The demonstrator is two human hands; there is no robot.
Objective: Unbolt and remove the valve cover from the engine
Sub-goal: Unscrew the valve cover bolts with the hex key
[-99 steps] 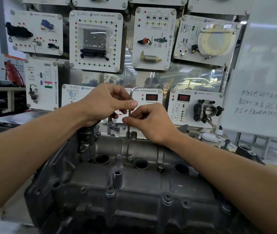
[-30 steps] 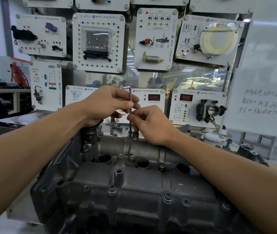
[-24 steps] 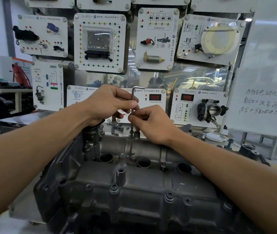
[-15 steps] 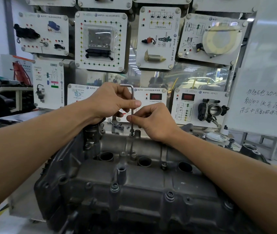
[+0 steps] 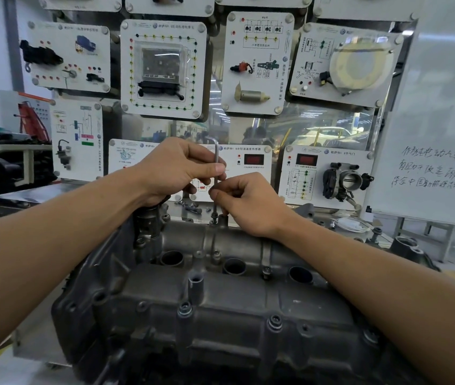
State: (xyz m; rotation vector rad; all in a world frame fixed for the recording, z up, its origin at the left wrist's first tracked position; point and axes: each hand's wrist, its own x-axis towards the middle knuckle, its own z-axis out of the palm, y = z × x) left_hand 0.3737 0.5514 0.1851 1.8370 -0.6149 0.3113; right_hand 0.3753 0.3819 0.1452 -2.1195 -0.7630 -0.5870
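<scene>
A grey cast valve cover (image 5: pixel 237 295) tops the engine in front of me, with three round plug wells and several bolts along its edges. A thin L-shaped hex key (image 5: pixel 216 165) stands upright, its tip in a bolt (image 5: pixel 214 216) at the cover's far edge. My left hand (image 5: pixel 176 169) pinches the key's upper part. My right hand (image 5: pixel 248 204) pinches its lower shaft just above the bolt. The bolt head sits slightly raised above its boss.
Behind the engine stands a display wall of white training panels (image 5: pixel 162 68) with sensors and a throttle body (image 5: pixel 343 182). Loose bolts (image 5: pixel 190 207) lie on the bench behind the cover. A whiteboard (image 5: pixel 440 151) stands at right, a workbench (image 5: pixel 7 157) at left.
The key's short arm has swung round between frames while both hands stay on it at the same far-edge bolt. The view has shifted slightly.
</scene>
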